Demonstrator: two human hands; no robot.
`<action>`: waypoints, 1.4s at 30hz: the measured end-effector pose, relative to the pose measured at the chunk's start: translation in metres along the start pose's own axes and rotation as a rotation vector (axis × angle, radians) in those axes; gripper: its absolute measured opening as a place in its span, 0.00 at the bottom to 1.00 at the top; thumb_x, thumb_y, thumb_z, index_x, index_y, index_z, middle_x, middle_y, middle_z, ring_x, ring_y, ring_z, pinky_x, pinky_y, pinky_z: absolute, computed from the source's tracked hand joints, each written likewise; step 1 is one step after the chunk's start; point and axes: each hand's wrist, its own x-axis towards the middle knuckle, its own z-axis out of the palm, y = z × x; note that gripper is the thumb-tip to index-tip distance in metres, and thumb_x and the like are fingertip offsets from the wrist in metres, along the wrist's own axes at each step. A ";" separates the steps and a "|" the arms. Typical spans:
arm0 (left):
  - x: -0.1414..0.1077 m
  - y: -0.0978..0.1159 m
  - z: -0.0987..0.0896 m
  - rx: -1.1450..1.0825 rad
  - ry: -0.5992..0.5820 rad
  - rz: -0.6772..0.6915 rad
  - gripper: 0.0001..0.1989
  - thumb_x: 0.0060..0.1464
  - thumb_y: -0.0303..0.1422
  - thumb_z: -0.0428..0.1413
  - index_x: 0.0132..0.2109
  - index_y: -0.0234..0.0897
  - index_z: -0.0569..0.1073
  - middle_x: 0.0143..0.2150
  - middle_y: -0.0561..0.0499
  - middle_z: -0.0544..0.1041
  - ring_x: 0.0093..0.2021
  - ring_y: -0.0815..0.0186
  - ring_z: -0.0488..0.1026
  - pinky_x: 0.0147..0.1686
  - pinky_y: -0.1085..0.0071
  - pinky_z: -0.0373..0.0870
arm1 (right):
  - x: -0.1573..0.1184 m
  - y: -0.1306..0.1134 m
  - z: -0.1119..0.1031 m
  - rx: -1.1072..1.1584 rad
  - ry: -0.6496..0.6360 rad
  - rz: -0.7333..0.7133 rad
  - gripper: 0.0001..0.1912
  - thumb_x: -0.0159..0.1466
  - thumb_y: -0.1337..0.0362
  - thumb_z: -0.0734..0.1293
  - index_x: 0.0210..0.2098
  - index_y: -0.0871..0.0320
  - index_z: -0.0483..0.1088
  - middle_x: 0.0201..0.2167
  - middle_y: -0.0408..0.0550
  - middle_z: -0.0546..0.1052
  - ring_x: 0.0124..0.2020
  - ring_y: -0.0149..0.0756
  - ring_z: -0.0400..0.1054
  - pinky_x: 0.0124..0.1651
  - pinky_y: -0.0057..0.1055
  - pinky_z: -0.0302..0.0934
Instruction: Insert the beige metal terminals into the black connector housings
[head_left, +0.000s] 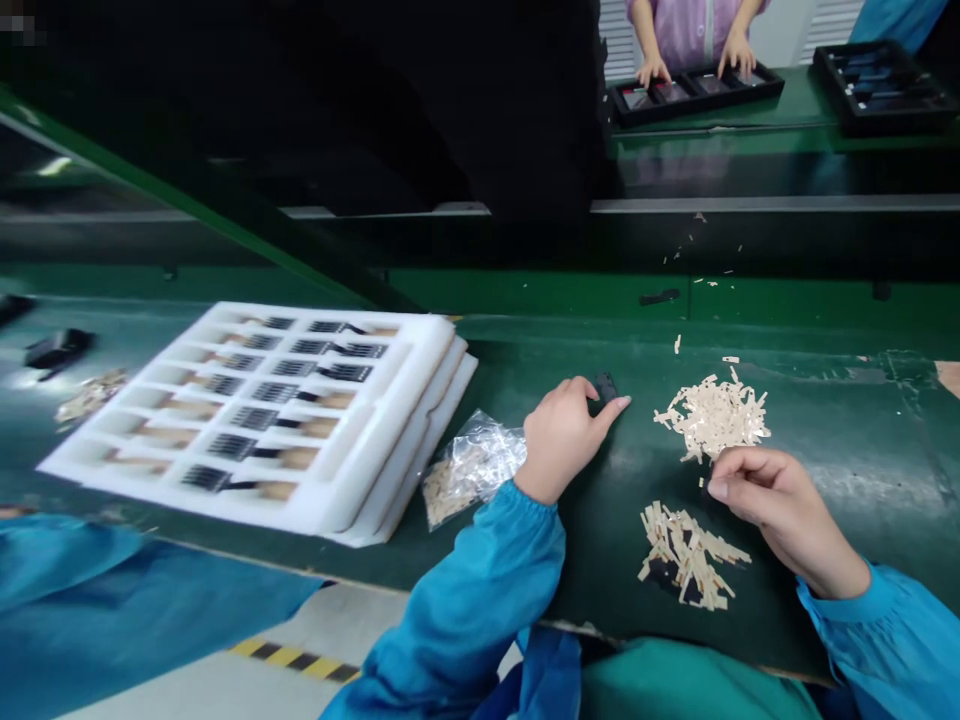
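**One small dark part pinched above a green assembly tabletop**

The left hand grasps the small dark part between thumb and fingers, just above the green tabletop. The right hand is curled, its fingers closed on a dark piece too small to identify. Between the hands lie two loose heaps of pale strips, one above the right hand's fingers and one below them. Blue sleeves gathered at the wrists cover both forearms. Just beside the left hand, a clear plastic bag holds more pale strips. Farther left sits a stack of white foam trays, its top tray carrying rows of dark ribbon-tailed components. Across the line, a co-worker's hands rest on a black compartment tray on a separate green bench, and a second black tray sits to its right.
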 end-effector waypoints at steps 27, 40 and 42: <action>-0.050 0.040 0.021 -1.272 -0.846 0.073 0.28 0.56 0.54 0.63 0.50 0.37 0.67 0.38 0.54 0.66 0.25 0.77 0.58 0.22 0.77 0.58 | 0.005 0.003 0.010 0.147 0.017 0.064 0.12 0.55 0.58 0.79 0.26 0.59 0.78 0.16 0.38 0.63 0.18 0.26 0.48 0.22 0.26 0.39; -0.053 0.041 0.024 -1.192 -0.780 0.125 0.18 0.64 0.44 0.57 0.50 0.34 0.74 0.30 0.53 0.70 0.28 0.70 0.65 0.29 0.73 0.61 | 0.007 -0.006 0.002 0.116 0.139 -0.058 0.11 0.57 0.58 0.78 0.28 0.59 0.77 0.17 0.41 0.69 0.18 0.28 0.56 0.22 0.26 0.48; -0.057 0.040 0.026 -1.179 -0.816 0.201 0.23 0.65 0.41 0.57 0.62 0.35 0.69 0.33 0.50 0.74 0.32 0.67 0.70 0.31 0.72 0.65 | 0.007 -0.007 0.002 0.122 0.117 -0.062 0.11 0.57 0.58 0.78 0.28 0.58 0.77 0.19 0.43 0.72 0.19 0.30 0.62 0.23 0.27 0.53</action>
